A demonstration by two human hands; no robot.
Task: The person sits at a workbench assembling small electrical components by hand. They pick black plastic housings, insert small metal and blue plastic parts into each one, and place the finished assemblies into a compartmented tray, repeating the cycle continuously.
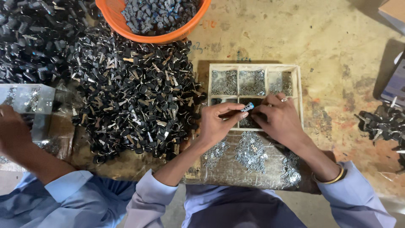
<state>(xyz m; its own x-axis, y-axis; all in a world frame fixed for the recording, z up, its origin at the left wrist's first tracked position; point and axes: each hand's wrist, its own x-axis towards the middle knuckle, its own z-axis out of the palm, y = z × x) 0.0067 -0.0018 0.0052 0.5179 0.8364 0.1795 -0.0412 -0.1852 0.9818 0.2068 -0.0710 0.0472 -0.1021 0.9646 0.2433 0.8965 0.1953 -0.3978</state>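
Note:
My left hand and my right hand meet over a shallow wooden tray split into compartments. Between the fingertips of both hands I pinch a small dark piece with a blue-and-white tip. The tray's back compartments hold small silver metal parts; the front ones, holding dark parts, are partly hidden by my hands. My right hand wears a ring, its wrist a gold bangle. Below the hands lies a clear plastic sheet with heaps of small silver parts on it.
A big pile of black key heads with metal rings lies left of the tray. An orange basket of dark parts stands at the back. Another person's hand works at the far left by a clear box. More black parts lie right.

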